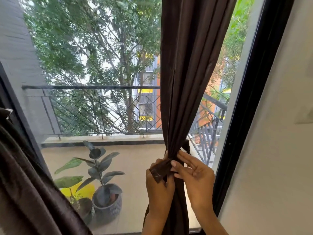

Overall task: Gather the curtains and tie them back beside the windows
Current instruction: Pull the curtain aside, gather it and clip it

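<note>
A dark brown curtain hangs at the right side of the window and is bunched into a narrow waist low in the view. A brown tie-back strap wraps that waist. My left hand grips the strap's loose end in front of the bunch. My right hand lies against the right side of the bunch, its fingers straight and pressing on the strap. A second brown curtain hangs loose at the lower left.
The black window frame and a white wall stand just right of the curtain. Outside the glass are a balcony railing and potted plants.
</note>
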`<act>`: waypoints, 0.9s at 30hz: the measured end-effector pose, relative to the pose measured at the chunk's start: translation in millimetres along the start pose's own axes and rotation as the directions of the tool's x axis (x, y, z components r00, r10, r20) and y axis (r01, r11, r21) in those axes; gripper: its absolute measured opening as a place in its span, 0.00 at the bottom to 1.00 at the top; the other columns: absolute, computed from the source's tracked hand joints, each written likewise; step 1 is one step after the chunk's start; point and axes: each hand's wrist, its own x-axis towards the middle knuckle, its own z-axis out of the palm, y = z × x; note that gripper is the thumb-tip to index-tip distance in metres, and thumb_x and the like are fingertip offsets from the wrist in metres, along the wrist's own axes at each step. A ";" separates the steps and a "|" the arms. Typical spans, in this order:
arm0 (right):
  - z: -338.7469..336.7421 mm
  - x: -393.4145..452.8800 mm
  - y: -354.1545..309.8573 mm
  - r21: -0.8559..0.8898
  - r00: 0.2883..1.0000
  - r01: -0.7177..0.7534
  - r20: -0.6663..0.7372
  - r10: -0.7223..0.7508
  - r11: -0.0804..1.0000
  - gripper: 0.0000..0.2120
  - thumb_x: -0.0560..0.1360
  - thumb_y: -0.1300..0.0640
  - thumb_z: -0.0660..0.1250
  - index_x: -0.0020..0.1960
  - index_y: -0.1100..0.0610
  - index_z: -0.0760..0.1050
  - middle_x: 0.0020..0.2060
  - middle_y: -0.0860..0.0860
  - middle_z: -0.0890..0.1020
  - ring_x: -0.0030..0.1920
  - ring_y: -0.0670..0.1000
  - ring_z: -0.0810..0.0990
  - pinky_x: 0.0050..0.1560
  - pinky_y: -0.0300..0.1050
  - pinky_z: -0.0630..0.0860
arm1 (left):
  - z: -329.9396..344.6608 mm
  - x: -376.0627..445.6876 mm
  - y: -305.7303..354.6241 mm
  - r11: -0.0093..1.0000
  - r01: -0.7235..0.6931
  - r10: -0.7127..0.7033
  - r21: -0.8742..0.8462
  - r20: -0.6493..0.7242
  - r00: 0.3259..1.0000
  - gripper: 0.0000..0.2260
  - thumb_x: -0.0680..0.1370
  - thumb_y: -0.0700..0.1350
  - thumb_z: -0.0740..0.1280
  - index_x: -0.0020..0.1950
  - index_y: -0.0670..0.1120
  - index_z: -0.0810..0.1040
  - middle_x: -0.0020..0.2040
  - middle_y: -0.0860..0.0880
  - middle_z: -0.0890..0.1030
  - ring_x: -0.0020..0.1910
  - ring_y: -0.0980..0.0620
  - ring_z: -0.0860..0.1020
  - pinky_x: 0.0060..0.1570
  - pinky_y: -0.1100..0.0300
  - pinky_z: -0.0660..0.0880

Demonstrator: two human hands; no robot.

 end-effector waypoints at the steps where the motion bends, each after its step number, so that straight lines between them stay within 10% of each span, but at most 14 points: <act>1: 1.0 1.4 -0.9 -0.009 1.000 0.009 -0.018 -0.009 1.000 0.19 0.67 0.68 0.74 0.55 0.54 0.80 0.42 0.46 0.86 0.37 0.51 0.85 0.36 0.38 0.80 | 1.9 -0.7 -0.8 1.000 0.010 -0.010 0.020 0.000 1.000 0.08 0.73 0.43 0.66 0.52 0.47 0.80 0.44 0.50 0.80 0.45 0.51 0.78 0.44 0.59 0.76; 7: 11.6 11.1 5.7 -0.342 0.987 0.142 -0.020 -0.159 0.929 0.25 0.66 0.58 0.78 0.60 0.46 0.76 0.38 0.45 0.81 0.32 0.45 0.81 0.39 0.41 0.79 | 3.2 -6.0 5.9 0.993 -0.050 0.055 0.111 -0.042 0.998 0.05 0.75 0.42 0.67 0.50 0.48 0.80 0.43 0.54 0.81 0.44 0.55 0.77 0.42 0.64 0.74; 13: 14.4 22.0 6.1 -0.572 0.948 0.314 0.142 -0.286 0.758 0.04 0.74 0.56 0.71 0.48 0.52 0.82 0.40 0.43 0.75 0.39 0.43 0.76 0.36 0.32 0.72 | 1.4 -10.2 6.7 0.982 -0.120 0.122 0.144 -0.006 0.992 0.10 0.76 0.52 0.62 0.54 0.53 0.78 0.43 0.57 0.80 0.42 0.60 0.74 0.42 0.72 0.68; 21: -25.3 56.8 -4.6 -0.457 0.940 0.251 0.325 -0.103 0.853 0.05 0.73 0.60 0.70 0.45 0.51 0.81 0.48 0.55 0.78 0.44 0.54 0.77 0.37 0.46 0.77 | -47.5 26.5 6.1 0.945 -0.296 0.318 0.137 -0.194 0.928 0.10 0.76 0.47 0.63 0.56 0.51 0.78 0.60 0.60 0.77 0.51 0.56 0.75 0.48 0.61 0.72; 27: -28.4 51.7 -17.2 -0.426 0.912 0.222 0.409 -0.033 0.877 0.09 0.73 0.60 0.68 0.45 0.46 0.80 0.50 0.49 0.78 0.44 0.50 0.77 0.41 0.36 0.76 | -38.2 59.0 1.6 0.958 -0.236 0.178 0.161 0.308 0.935 0.21 0.77 0.52 0.60 0.69 0.64 0.64 0.54 0.73 0.74 0.53 0.59 0.71 0.58 0.56 0.67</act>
